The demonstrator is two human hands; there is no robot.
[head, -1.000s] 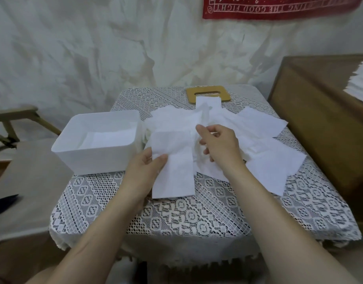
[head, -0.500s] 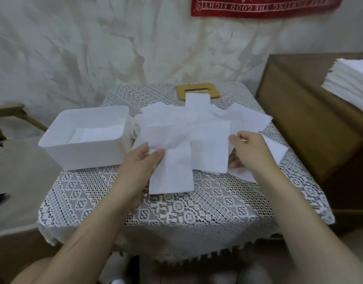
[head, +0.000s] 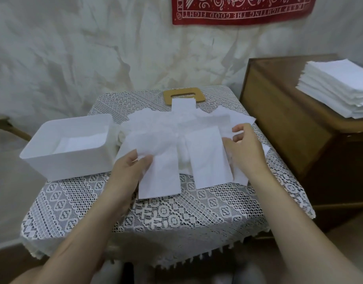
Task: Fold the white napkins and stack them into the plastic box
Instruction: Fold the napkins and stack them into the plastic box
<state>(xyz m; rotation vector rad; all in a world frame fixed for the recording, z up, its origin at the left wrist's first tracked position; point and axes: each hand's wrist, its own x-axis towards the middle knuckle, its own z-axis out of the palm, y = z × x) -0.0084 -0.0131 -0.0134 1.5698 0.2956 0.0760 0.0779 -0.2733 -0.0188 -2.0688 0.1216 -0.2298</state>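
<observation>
Top edge cuts banner (head: 242, 11); right, napkin stack (head: 338, 87).

Probably a home room: a small table under a lace tablecloth (head: 168, 214), a wooden cabinet (head: 283, 128) beside it, a red banner (head: 242, 9) on the draped wall.
</observation>
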